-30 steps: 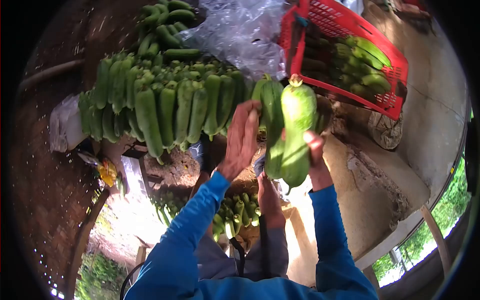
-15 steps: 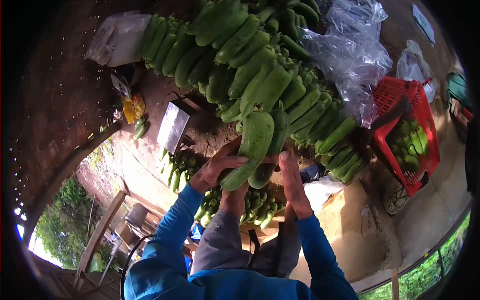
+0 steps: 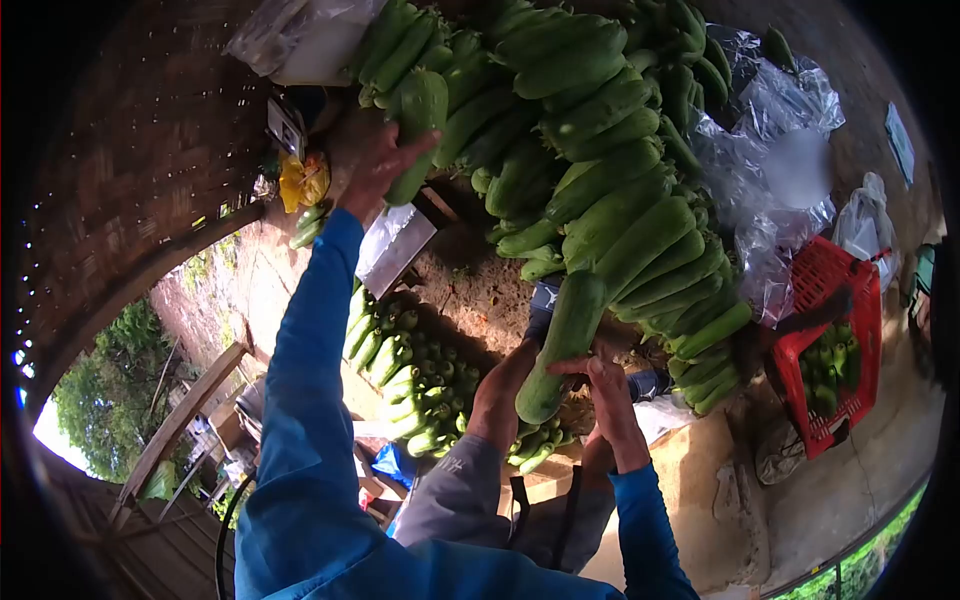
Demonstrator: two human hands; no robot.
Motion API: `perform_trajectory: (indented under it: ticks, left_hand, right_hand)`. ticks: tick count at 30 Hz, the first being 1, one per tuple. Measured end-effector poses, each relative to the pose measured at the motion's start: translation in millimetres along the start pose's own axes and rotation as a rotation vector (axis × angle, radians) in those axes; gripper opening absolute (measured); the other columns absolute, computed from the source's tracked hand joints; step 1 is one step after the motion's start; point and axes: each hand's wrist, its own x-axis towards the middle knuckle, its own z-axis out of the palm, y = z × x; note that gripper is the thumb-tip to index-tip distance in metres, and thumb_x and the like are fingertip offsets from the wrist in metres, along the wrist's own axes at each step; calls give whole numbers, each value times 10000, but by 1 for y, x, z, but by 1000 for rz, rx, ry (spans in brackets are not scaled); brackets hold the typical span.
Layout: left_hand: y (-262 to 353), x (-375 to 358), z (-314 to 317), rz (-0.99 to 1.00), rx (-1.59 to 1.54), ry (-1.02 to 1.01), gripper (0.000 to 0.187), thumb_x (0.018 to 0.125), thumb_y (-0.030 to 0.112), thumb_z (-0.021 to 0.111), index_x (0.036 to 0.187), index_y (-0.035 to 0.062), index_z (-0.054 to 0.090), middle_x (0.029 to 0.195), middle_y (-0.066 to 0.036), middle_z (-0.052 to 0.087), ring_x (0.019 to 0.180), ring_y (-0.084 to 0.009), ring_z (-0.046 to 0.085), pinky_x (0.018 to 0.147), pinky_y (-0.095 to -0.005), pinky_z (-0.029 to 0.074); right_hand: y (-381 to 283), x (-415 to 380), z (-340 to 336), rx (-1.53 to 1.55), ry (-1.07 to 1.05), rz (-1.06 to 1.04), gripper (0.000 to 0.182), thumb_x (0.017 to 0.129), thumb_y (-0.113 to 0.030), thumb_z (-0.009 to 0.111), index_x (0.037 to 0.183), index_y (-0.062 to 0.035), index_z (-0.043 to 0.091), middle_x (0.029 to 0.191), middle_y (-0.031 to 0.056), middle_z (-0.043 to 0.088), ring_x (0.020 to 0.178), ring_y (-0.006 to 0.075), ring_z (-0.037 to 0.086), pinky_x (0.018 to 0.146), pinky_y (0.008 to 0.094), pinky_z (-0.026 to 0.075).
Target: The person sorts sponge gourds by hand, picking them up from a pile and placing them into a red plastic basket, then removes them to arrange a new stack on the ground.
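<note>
My left hand [image 3: 385, 165] reaches out to the upper left. Its fingers are wrapped round a large green cucumber [image 3: 420, 110], held upright at the left end of the long pile. My right hand [image 3: 610, 405] is low in the middle, above my knees. It grips a second, thick cucumber [image 3: 562, 350] near its lower end, and that cucumber slants up toward the pile. Stacked rows of cucumbers [image 3: 610, 235] fill the space in front of me. More cucumbers [image 3: 400, 375] lie on the ground near my legs.
A red plastic crate [image 3: 860, 385] with green produce stands at the right, a dark arm of another person across its edge. Clear plastic sheeting [image 3: 750, 140] lies at the upper right. A shiny metal box [image 3: 395, 245] and a yellow bag [image 3: 303, 180] are at the left.
My hands have parted: the left has carried one cucumber up and left to the pile's end, while the right has moved slightly down with the other. The view has shifted.
</note>
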Motion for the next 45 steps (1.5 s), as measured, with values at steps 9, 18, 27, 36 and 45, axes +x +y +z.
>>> perform_trajectory:
  ticks: [9, 18, 27, 36, 45]
  left_hand:
    - [-33, 154, -49, 138, 430, -2, 992, 825, 643, 634, 1507, -15, 339, 1507, -223, 423, 1386, -345, 419, 1149, -388, 324]
    - [-37, 161, -19, 177, 629, 25, 923, 891, 655, 548, 1505, 2, 327, 1521, -236, 390, 1415, -352, 374, 1132, -429, 338]
    - [26, -147, 106, 44, 11, -509, 465, 987, 332, 605, 1360, 82, 483, 1147, -104, 639, 1076, -175, 625, 883, -343, 509]
    - [-2, -254, 162, -391, -814, -309, 551, 947, 329, 587, 1367, -2, 455, 1184, -110, 617, 1043, -172, 617, 927, -316, 489]
    - [-14, -324, 201, -683, -1471, -150, 559, 919, 464, 527, 1145, -39, 616, 934, -186, 693, 753, -277, 697, 675, -378, 596]
  right_hand:
    - [28, 15, 5, 251, -67, 34, 764, 969, -660, 417, 951, 19, 768, 1318, 106, 535, 1219, 265, 517, 1060, 408, 365]
    - [36, 25, -7, 789, 3, 80, 803, 1010, -586, 286, 971, 99, 703, 1022, 214, 690, 1057, 315, 599, 1010, 413, 398]
    - [28, 15, -3, 60, 25, -155, 677, 1037, -529, 289, 1047, 3, 707, 1197, 133, 637, 1111, 298, 593, 1001, 419, 415]
    - [34, -21, 17, 388, -314, 48, 721, 972, -624, 444, 1392, -43, 520, 1422, 120, 521, 1246, 205, 503, 1009, 370, 388]
    - [73, -84, -67, -28, 143, 257, 562, 969, -547, 511, 1306, -102, 574, 1392, 104, 531, 1232, 230, 539, 928, 362, 483]
